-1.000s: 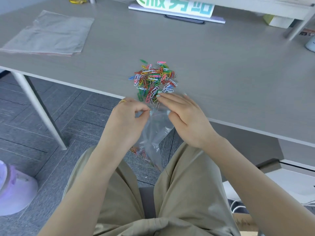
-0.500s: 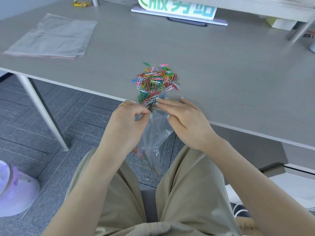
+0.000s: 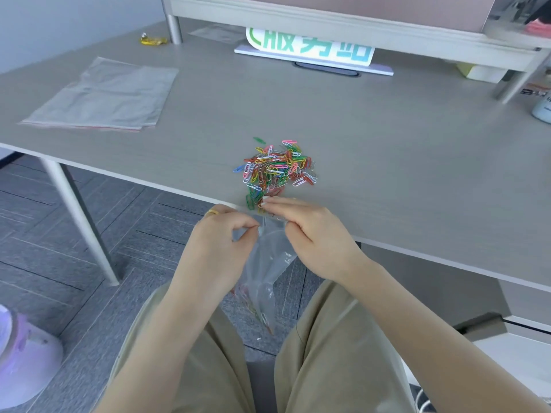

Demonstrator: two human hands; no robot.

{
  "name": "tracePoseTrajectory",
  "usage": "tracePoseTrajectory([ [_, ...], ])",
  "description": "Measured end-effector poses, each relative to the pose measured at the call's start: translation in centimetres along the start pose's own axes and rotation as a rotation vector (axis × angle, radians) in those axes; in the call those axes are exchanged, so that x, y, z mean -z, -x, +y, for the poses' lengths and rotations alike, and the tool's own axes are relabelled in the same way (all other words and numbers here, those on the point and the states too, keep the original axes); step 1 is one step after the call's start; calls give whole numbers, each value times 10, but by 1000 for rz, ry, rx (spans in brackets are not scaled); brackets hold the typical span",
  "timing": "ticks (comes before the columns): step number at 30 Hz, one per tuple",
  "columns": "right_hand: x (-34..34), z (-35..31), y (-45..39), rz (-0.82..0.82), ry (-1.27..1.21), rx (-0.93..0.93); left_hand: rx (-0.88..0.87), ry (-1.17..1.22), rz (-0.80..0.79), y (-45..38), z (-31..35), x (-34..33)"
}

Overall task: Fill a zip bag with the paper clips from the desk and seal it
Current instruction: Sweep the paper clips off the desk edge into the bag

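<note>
A heap of coloured paper clips (image 3: 275, 168) lies near the front edge of the grey desk (image 3: 387, 150). A clear zip bag (image 3: 265, 275) hangs below that edge over my lap, with a few clips at its bottom. My left hand (image 3: 222, 242) pinches the left side of the bag's mouth. My right hand (image 3: 313, 234) holds the right side of the mouth, and its fingertips touch the nearest clips at the desk edge.
A stack of empty clear bags (image 3: 104, 96) lies at the desk's far left. A white sign with green letters (image 3: 310, 49) stands at the back under a shelf. A desk leg (image 3: 80, 222) stands to the left and a lilac object (image 3: 24, 356) sits on the floor.
Both hands stay on the bag's mouth at the desk edge. The camera has tilted up, so the clips and hands sit lower in view.
</note>
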State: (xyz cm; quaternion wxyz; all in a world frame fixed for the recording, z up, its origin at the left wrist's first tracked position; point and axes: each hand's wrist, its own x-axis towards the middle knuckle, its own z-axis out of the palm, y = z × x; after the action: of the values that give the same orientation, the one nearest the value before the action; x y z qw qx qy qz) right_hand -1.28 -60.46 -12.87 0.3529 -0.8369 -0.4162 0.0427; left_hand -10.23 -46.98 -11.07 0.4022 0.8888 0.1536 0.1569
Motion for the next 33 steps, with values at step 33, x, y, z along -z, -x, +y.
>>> tracePoseTrajectory([
  [33, 0, -11, -15, -117, 38, 107, 2, -5, 17, -2, 1, 3],
])
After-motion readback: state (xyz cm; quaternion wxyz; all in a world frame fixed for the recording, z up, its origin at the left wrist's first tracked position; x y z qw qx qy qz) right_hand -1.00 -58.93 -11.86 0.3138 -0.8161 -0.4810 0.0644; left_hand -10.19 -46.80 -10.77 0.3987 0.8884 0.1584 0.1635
